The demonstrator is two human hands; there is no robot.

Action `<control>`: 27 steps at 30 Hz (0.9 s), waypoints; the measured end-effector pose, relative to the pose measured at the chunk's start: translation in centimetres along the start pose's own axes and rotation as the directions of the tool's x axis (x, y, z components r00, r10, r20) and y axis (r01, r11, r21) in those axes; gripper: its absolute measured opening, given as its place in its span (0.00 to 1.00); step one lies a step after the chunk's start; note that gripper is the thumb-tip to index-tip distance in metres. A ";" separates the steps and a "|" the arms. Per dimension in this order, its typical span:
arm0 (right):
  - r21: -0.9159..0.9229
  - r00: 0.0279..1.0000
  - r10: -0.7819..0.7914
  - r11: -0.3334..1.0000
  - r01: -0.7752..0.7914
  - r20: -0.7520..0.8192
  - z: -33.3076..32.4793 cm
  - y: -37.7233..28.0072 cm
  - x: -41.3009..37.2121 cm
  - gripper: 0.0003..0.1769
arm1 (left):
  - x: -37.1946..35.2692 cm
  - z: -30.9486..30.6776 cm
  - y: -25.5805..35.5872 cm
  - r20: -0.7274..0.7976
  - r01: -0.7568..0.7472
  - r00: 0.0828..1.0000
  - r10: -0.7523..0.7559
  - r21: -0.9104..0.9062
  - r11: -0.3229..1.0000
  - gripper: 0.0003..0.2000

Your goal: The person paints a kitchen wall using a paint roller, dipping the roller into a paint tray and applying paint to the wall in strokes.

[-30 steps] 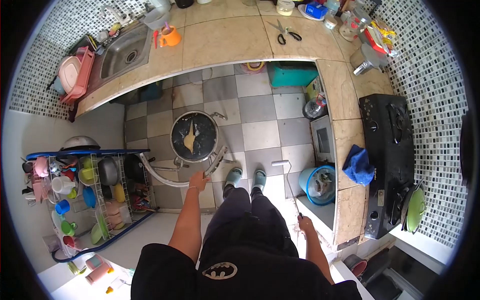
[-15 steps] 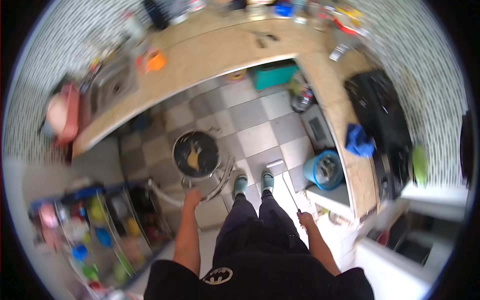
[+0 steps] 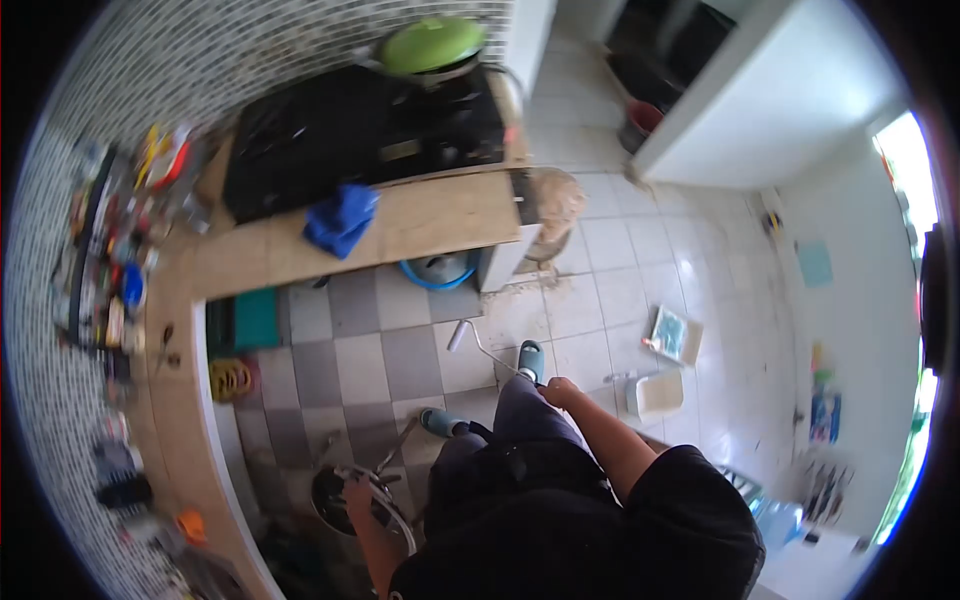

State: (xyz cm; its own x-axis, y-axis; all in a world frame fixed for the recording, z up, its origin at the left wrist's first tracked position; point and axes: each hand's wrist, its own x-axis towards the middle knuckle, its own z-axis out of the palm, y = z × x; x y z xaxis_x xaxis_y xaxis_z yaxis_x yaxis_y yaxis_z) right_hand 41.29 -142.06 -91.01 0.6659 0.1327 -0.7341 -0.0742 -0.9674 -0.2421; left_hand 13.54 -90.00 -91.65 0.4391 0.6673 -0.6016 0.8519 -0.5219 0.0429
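My right hand (image 3: 560, 392) is closed round the handle of a paint roller, whose pale roller head (image 3: 459, 335) hangs low over the floor ahead of my feet. At the lower left my left hand (image 3: 358, 492) reaches to the metal frame of a round stool (image 3: 330, 500) with a dark seat; its fingers are small and blurred, so the grip is unclear. Blue-green slippers (image 3: 531, 360) are on my feet.
Left and ahead, a counter (image 3: 430, 215) carries a black stove (image 3: 300, 150), a green lid (image 3: 433, 45) and a blue cloth (image 3: 342, 220). A blue-rimmed bin (image 3: 440, 272) stands beneath. On the floor to the right are a white tub (image 3: 660, 394) and a tray (image 3: 677, 335).
The view has swung to the right, bringing the doorway, tub and tray into sight. My feet have moved apart in a step. The roller is still in my right hand.
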 end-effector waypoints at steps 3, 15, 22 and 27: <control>0.266 0.962 0.262 0.924 -0.275 0.082 0.1 5.8 -1.1 0.30 | -0.2 -2.8 5.5 -0.146 -0.154 0.978 0.150 -0.017 0.988 0.22; 0.740 0.600 0.701 0.154 -0.655 0.385 -5.4 33.7 -6.5 0.21 | 3.2 5.1 50.6 0.525 -0.535 0.627 0.576 -0.247 0.808 0.13; 0.841 0.420 0.747 -0.347 -0.415 0.516 -4.3 39.7 -7.3 0.15 | -6.7 11.0 75.9 0.700 -0.791 0.313 0.642 -0.182 0.584 0.13; 0.794 0.487 0.860 0.187 -0.579 0.152 4.4 39.5 -0.3 0.13 | -9.4 15.2 88.4 0.832 -0.882 0.248 0.496 -0.017 0.470 0.12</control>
State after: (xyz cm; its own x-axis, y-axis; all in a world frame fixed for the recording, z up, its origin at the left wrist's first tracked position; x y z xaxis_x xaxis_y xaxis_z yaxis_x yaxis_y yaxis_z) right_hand 34.89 -179.39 -103.21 0.1475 -0.7347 -0.6621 -0.9885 -0.0868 -0.1239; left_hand 80.40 -150.51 -94.37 0.2938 -0.5354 -0.7919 0.0183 -0.8251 0.5647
